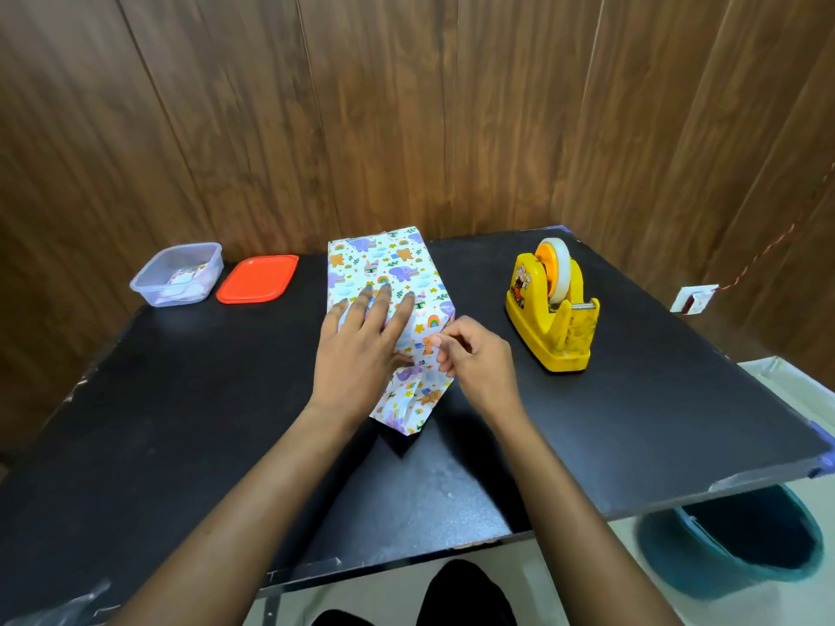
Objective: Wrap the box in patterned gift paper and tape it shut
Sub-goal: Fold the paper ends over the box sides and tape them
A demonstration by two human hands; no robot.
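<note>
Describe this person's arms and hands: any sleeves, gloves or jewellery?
The left hand and right hand are bare: no gloves, and no ring, watch or bracelet shows. No sleeve comes into view on either arm, right down to the picture's lower edge.

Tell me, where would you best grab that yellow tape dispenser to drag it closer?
Grip the yellow tape dispenser across its two flat side walls, at the tall hump beside the roll, coming down from above. The sides look broad and parallel there; the near end carries the cutter, best avoided.
</note>
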